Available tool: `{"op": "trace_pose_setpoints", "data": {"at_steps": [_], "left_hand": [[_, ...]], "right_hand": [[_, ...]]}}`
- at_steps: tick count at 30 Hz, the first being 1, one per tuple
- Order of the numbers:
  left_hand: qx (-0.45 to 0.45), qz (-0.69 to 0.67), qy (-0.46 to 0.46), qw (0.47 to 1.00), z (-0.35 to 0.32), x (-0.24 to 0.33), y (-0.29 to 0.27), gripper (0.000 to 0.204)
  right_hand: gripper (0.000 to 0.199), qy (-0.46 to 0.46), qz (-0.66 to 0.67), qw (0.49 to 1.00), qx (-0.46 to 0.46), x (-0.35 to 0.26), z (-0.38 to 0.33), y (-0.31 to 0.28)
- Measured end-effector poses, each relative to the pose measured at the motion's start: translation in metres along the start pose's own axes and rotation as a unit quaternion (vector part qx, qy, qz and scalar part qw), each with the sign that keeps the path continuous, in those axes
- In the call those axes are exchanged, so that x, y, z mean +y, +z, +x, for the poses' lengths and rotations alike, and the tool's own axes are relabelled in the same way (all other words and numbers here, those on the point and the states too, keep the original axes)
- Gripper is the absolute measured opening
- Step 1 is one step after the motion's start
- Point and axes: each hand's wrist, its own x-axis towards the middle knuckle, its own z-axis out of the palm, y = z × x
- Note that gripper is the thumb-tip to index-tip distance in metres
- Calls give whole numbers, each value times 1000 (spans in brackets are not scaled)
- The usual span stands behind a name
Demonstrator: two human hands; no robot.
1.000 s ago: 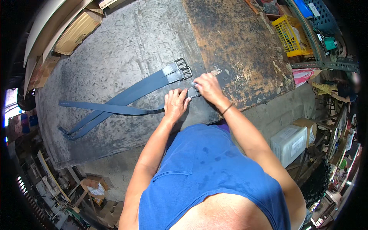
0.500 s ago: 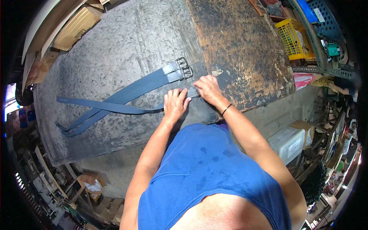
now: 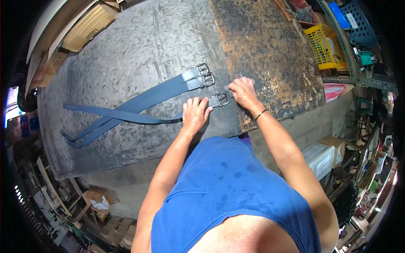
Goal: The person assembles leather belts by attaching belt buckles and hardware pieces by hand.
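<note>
My left hand (image 3: 195, 114) rests on the near dark blue-grey belt (image 3: 141, 119), its fingers closed over the strap just behind the buckle end. That belt's dark metal buckle (image 3: 222, 99) shows to the right of the fingers, lying on the table. To the right of the buckle, apart from it, is my right hand (image 3: 244, 92) with its fingers curled and pinched together; anything between them is too small to make out. Two more belts (image 3: 158, 96) lie side by side beyond my left hand, their buckles (image 3: 206, 74) pointing right. The near belt's strap crosses over them toward the left.
The worn table (image 3: 168, 42) has a dark grey surface on the left and a scuffed brown board (image 3: 270, 55) on the right. Cardboard (image 3: 89, 26) stands at the far left. A yellow basket (image 3: 322, 46) sits on the rack at right. Below it is a pale plastic box (image 3: 318, 158).
My right hand has moved right, away from the near belt's buckle, which now shows uncovered. My left hand has stayed on the strap.
</note>
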Motion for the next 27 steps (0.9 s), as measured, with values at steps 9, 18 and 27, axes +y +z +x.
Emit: {"op": "trace_pose_setpoints", "data": {"at_steps": [9,18,27], "left_hand": [[-3,0,-6,1000,0,0,0,41],[6,0,7,1000,-1,1,1,41],[-14,-5,-8,1000,1,0,-2,41]], "right_hand": [[13,58,51,996,50,-39,-15,11],[11,128,81,987,45,-29,-18,-28],[11,45,27,999,-1,-32,-48,-12]]}}
